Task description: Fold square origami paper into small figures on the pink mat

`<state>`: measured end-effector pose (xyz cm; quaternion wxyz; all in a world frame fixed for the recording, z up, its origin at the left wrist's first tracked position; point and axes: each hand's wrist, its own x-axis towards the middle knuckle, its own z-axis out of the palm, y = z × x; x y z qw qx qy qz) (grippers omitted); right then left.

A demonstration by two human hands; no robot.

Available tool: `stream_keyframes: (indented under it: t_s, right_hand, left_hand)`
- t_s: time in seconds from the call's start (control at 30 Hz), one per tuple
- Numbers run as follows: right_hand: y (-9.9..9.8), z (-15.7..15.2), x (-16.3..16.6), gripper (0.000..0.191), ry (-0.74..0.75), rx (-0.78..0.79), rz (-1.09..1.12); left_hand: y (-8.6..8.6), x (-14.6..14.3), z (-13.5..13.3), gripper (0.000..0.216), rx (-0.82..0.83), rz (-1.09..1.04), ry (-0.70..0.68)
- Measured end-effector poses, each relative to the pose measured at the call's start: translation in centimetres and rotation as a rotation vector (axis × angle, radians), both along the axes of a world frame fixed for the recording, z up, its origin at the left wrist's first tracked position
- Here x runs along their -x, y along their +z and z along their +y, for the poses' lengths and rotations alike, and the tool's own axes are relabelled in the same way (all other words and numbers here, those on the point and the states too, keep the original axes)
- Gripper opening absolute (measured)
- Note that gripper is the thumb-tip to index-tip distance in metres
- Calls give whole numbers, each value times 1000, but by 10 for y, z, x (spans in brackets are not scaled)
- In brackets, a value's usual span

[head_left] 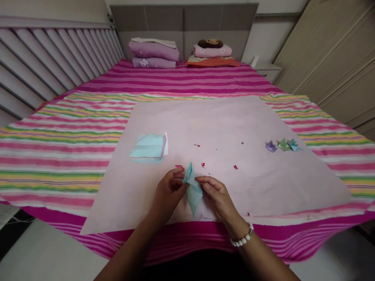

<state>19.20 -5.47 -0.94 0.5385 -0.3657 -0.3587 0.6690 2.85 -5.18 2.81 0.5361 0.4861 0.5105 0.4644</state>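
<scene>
A partly folded sheet of light blue origami paper (193, 197) is held up between my two hands, just above the near edge of a pale sheet. It has a pointed lower end and a narrow folded flap at the top. My left hand (170, 189) pinches its left side with thumb and fingers. On the other side, my right hand (216, 194) has its fingertips closed at the paper's right edge; a white bead bracelet circles that wrist. Left of my hands lies a stack of square paper (148, 146), light blue on top.
The pale sheet (222, 121) covers a striped bedspread (58, 156). Three small folded paper pieces, purple (271, 146), green (283, 144) and blue (293, 144), stand at the right. Small red scraps (203, 165) lie beyond my hands. Folded bedding (154, 50) sits by the headboard.
</scene>
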Motion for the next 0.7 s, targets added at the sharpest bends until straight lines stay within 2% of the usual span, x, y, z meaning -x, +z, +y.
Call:
stream_keyframes:
  t_s: [0.07,0.13,0.27,0.33,0.47,0.57,0.7]
  right_hand:
    - [0,2,1,16,-41,34,-30]
    - [1,4,1,18,-63,50,-25]
    - [1,6,2,42,-92,81,52]
    - [0,6,1,45,-84,95,72]
    - [1,7,0,26,-92,102,50]
    - [3,8,0,22,-134,111,-1]
    - [5,9,1,20,-139,140,15]
  left_hand:
    - [1,-1,-1,42,-7,3,-14]
    - [1,-3,-2,43,-8,8,-36]
    - [0,-4,-4,53,2,-11,-99]
    - [-1,-2,-6,69,7,6,-148]
    - [-7,1,-11,111,-49,178,-273]
    - [-12,2,-12,107,-83,253,-287]
    - [-13,2,-10,94,-58,173,-274]
